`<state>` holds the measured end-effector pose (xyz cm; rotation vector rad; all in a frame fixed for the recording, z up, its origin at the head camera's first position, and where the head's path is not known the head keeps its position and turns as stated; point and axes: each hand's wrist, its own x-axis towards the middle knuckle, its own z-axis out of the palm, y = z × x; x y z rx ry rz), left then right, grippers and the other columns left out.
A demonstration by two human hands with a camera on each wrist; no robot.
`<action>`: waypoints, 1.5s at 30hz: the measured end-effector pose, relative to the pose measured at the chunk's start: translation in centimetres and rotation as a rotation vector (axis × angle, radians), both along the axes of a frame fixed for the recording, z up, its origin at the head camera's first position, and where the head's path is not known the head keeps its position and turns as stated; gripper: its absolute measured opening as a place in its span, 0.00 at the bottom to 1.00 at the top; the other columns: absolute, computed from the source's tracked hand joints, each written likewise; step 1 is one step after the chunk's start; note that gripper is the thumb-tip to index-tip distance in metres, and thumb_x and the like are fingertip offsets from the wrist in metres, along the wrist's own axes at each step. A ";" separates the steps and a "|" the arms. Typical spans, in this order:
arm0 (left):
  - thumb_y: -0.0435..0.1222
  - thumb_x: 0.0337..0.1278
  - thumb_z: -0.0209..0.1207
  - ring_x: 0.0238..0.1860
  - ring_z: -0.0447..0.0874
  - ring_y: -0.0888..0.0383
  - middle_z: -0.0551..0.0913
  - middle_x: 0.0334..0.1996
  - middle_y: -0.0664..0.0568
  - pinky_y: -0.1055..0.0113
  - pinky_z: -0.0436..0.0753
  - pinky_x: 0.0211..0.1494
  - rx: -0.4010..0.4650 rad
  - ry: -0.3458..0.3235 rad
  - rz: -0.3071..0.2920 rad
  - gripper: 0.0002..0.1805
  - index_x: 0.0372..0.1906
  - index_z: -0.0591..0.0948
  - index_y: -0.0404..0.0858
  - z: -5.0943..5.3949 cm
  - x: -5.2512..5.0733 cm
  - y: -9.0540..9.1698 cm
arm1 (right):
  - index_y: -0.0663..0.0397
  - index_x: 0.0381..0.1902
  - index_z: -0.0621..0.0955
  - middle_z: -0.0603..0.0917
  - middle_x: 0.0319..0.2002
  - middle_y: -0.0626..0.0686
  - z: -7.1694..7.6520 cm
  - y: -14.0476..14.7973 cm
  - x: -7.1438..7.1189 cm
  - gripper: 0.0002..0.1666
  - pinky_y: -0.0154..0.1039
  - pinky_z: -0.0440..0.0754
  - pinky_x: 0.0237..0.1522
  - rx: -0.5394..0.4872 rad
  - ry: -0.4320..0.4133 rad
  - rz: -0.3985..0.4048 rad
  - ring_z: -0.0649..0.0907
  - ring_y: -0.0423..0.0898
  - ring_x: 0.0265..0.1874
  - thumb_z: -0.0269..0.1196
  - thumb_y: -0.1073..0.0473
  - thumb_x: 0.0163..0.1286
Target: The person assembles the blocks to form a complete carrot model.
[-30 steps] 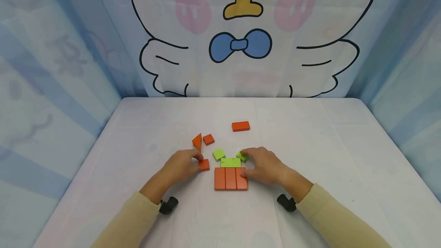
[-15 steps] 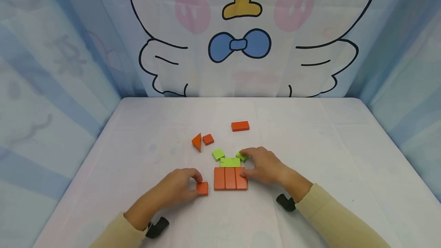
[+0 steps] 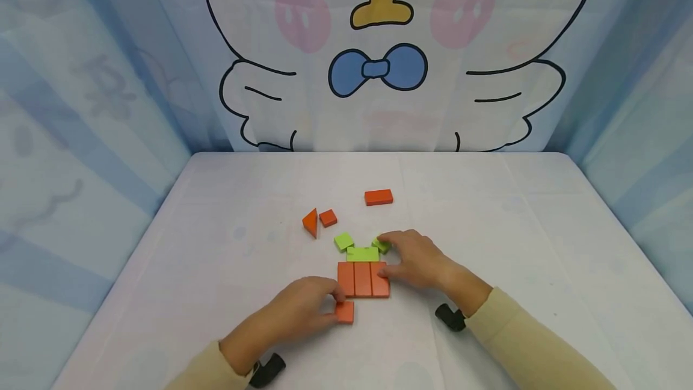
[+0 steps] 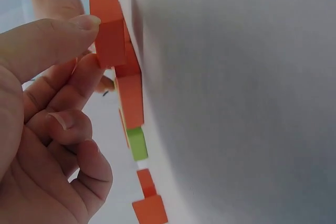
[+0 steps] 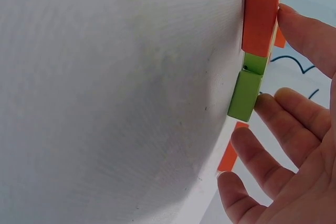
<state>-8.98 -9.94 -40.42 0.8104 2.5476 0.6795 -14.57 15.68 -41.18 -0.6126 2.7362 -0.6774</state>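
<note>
- The orange-red square block (image 3: 345, 313) is at the near side of the left end of a row of blocks, just beside it; whether it touches the row or the table I cannot tell.
- The left hand (image 3: 300, 312) pinches this block between thumb and forefinger, its other fingers curled in toward the palm.
- The row is three upright-running orange-red rectangular blocks (image 3: 363, 280) laid side by side, long edges together.
- The right hand (image 3: 419, 260) grasps nothing: its fingers are spread and loosely bent, the thumb touching the right-hand block of the row and the forefinger at the right green block (image 3: 383, 247).
- A green rectangular block (image 3: 363, 254) lies across the far end of the row, against it.
- The left green block (image 3: 343, 241) and the right one sit at an angle by its two far corners; the right one is partly covered by the forefinger.
- Beyond, to the left, an orange triangular block (image 3: 311, 223) lies near a small orange-red block (image 3: 328, 218).
- Farther off, well apart, lies a lone orange-red rectangular block (image 3: 378, 197).
- All are on a white-covered table (image 3: 487, 215) before a backdrop (image 3: 379, 116) with a bow-tied cartoon figure.
</note>
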 end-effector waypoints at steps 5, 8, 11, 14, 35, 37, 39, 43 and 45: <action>0.40 0.55 0.73 0.37 0.77 0.67 0.81 0.34 0.65 0.66 0.80 0.45 -0.008 0.064 -0.011 0.11 0.40 0.83 0.45 -0.2 0.2 1.0 | 0.59 0.66 0.75 0.78 0.62 0.55 -0.2 0.0 0.0 0.37 0.55 0.69 0.65 -0.005 -0.007 -0.005 0.74 0.57 0.63 0.71 0.49 0.64; 0.39 0.53 0.74 0.35 0.77 0.67 0.80 0.32 0.64 0.67 0.80 0.43 -0.010 0.103 0.000 0.11 0.39 0.83 0.45 -0.5 0.3 1.4 | 0.59 0.67 0.75 0.78 0.62 0.55 -0.2 0.0 0.0 0.37 0.55 0.69 0.65 -0.008 -0.013 -0.008 0.73 0.57 0.63 0.71 0.49 0.64; 0.38 0.52 0.74 0.34 0.76 0.68 0.79 0.31 0.65 0.67 0.80 0.42 -0.014 0.116 0.020 0.11 0.39 0.83 0.45 -0.7 0.4 1.7 | 0.59 0.67 0.75 0.78 0.62 0.55 -0.2 0.0 0.0 0.37 0.55 0.69 0.65 -0.006 -0.018 -0.011 0.74 0.57 0.63 0.71 0.49 0.64; 0.37 0.53 0.74 0.35 0.75 0.68 0.79 0.32 0.65 0.68 0.80 0.43 -0.013 0.111 0.034 0.11 0.40 0.84 0.45 -0.8 0.3 1.8 | 0.58 0.67 0.75 0.78 0.62 0.54 -0.2 0.0 0.0 0.37 0.55 0.70 0.64 0.000 -0.017 -0.012 0.74 0.57 0.62 0.71 0.48 0.64; 0.37 0.53 0.74 0.36 0.73 0.65 0.78 0.33 0.64 0.68 0.79 0.43 -0.015 0.096 0.054 0.14 0.43 0.83 0.45 -0.8 -0.1 1.9 | 0.58 0.67 0.75 0.78 0.62 0.55 -0.1 0.1 0.0 0.37 0.55 0.69 0.64 -0.004 -0.019 -0.008 0.73 0.57 0.63 0.71 0.49 0.64; 0.37 0.52 0.74 0.36 0.73 0.65 0.78 0.34 0.64 0.68 0.79 0.43 -0.015 0.096 0.055 0.14 0.44 0.83 0.45 -0.8 -0.1 1.9 | 0.58 0.67 0.75 0.78 0.62 0.55 -0.1 0.1 -0.1 0.37 0.55 0.69 0.64 -0.003 -0.013 -0.004 0.74 0.57 0.63 0.71 0.49 0.64; 0.37 0.52 0.74 0.36 0.73 0.65 0.78 0.34 0.64 0.68 0.79 0.43 -0.014 0.093 0.055 0.14 0.44 0.83 0.45 -0.8 -0.1 1.9 | 0.58 0.67 0.75 0.78 0.62 0.55 -0.1 0.1 -0.1 0.37 0.55 0.69 0.64 0.001 -0.011 -0.002 0.74 0.58 0.63 0.71 0.49 0.64; 0.38 0.53 0.73 0.36 0.74 0.65 0.79 0.35 0.64 0.67 0.79 0.43 -0.020 0.068 0.059 0.15 0.45 0.83 0.44 -0.8 -0.3 1.7 | 0.58 0.67 0.75 0.78 0.62 0.55 -0.1 0.0 0.0 0.37 0.56 0.69 0.64 0.002 -0.017 -0.006 0.74 0.58 0.63 0.71 0.49 0.64; 0.39 0.55 0.72 0.37 0.74 0.65 0.79 0.36 0.64 0.66 0.79 0.45 -0.027 0.046 0.078 0.15 0.46 0.83 0.45 -0.7 -0.5 1.5 | 0.58 0.67 0.75 0.78 0.62 0.55 -0.1 0.0 0.0 0.37 0.56 0.69 0.64 0.002 -0.017 -0.006 0.73 0.58 0.63 0.71 0.49 0.64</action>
